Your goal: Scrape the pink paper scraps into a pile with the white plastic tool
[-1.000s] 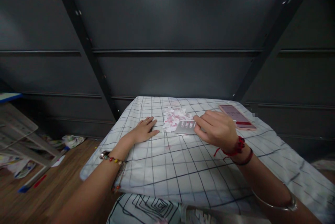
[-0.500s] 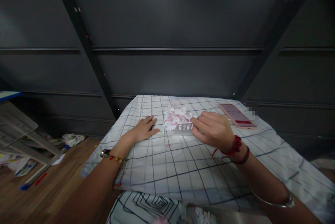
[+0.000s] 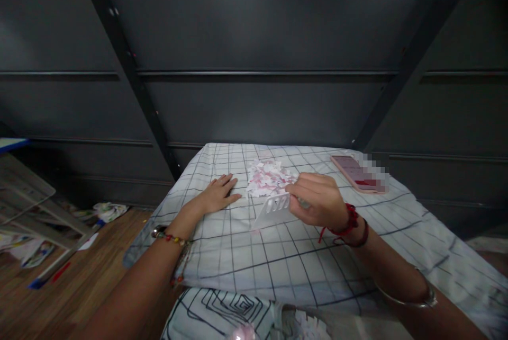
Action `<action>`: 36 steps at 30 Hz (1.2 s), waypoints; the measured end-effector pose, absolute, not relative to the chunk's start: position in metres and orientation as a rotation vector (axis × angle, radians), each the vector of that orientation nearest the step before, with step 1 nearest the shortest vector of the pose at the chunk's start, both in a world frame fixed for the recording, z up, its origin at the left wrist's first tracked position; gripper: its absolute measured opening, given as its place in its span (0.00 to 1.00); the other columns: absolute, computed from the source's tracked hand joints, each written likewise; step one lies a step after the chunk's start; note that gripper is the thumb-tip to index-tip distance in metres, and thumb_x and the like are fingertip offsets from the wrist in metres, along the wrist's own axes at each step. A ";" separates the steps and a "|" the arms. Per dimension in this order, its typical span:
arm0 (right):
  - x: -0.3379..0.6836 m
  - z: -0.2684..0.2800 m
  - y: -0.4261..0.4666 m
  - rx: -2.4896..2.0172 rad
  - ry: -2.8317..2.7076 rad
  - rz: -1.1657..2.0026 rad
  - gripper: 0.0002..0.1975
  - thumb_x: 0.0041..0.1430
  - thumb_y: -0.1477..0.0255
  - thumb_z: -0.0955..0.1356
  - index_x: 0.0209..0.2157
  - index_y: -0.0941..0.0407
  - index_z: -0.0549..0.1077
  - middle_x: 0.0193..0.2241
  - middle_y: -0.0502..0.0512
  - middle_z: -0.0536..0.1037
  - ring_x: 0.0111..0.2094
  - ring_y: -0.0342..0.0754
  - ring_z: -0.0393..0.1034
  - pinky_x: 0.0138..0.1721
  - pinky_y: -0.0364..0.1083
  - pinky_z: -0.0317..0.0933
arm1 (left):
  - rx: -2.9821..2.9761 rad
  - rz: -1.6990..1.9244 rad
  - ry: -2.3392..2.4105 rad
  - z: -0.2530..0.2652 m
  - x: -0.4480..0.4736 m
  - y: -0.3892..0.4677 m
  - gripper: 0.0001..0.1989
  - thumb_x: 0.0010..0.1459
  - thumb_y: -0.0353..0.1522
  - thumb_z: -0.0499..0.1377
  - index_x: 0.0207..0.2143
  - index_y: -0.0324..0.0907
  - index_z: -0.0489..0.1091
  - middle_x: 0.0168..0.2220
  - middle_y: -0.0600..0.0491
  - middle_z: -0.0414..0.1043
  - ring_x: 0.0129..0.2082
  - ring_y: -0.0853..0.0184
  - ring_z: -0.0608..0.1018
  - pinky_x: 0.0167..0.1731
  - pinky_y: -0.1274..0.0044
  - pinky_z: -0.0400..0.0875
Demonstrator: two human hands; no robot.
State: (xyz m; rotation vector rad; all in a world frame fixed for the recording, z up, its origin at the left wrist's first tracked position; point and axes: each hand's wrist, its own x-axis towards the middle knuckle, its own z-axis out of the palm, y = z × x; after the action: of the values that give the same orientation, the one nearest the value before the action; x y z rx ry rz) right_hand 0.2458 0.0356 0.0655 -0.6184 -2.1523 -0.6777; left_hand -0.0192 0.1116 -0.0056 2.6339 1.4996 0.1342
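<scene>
A loose heap of white and pink paper scraps (image 3: pixel 265 177) lies on the checked white cloth (image 3: pixel 238 255). My right hand (image 3: pixel 317 199) pinches a flat white slotted plastic piece (image 3: pixel 273 212) by its upper right edge. The piece tilts just in front of the heap, its lower edge close to the cloth. I cannot tell whether that edge touches. Left of the heap, my left hand (image 3: pixel 218 194) lies flat on the cloth, fingers apart, holding nothing.
A phone in a pink case (image 3: pixel 357 176) lies right of the heap, partly pixelated. Dark panels (image 3: pixel 254 112) stand behind the table. More paper scraps (image 3: pixel 311 325) show at the bottom edge. On the left are a folding metal frame (image 3: pixel 35 213) and a red stick (image 3: pixel 61 272) on the floor.
My right hand has drawn the slotted piece slightly toward me and left, away from the heap, and tilted it. My left hand has stayed in place.
</scene>
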 end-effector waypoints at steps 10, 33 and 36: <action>0.249 0.068 0.035 -0.612 -2.185 -0.688 0.09 0.48 0.78 0.61 0.19 0.57 0.68 0.15 0.48 0.65 0.20 0.41 0.55 0.21 0.43 0.50 | 2.620 0.102 1.515 -0.004 -0.019 0.109 0.33 0.59 0.49 0.42 0.60 0.37 0.50 0.62 0.45 0.43 0.61 0.54 0.49 0.56 0.67 0.44; 0.302 0.087 0.045 -1.097 -2.124 -1.092 0.13 0.49 0.75 0.60 0.15 0.57 0.67 0.15 0.50 0.67 0.22 0.42 0.59 0.24 0.43 0.49 | 2.677 0.057 1.524 -0.004 -0.017 0.110 0.32 0.62 0.47 0.42 0.60 0.34 0.49 0.62 0.39 0.43 0.60 0.53 0.49 0.56 0.64 0.46; 0.301 0.086 0.045 -1.101 -2.173 -1.032 0.13 0.49 0.75 0.60 0.14 0.56 0.66 0.14 0.50 0.66 0.21 0.42 0.59 0.24 0.43 0.48 | 2.686 0.044 1.524 -0.003 -0.017 0.110 0.32 0.62 0.47 0.42 0.60 0.33 0.49 0.62 0.39 0.43 0.60 0.53 0.49 0.56 0.65 0.46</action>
State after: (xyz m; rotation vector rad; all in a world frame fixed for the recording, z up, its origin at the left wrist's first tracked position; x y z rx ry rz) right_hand 0.3006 0.0449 0.0860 -1.1010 -2.1728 -1.0319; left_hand -0.0173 0.1103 -0.0031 2.6862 1.5242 0.0437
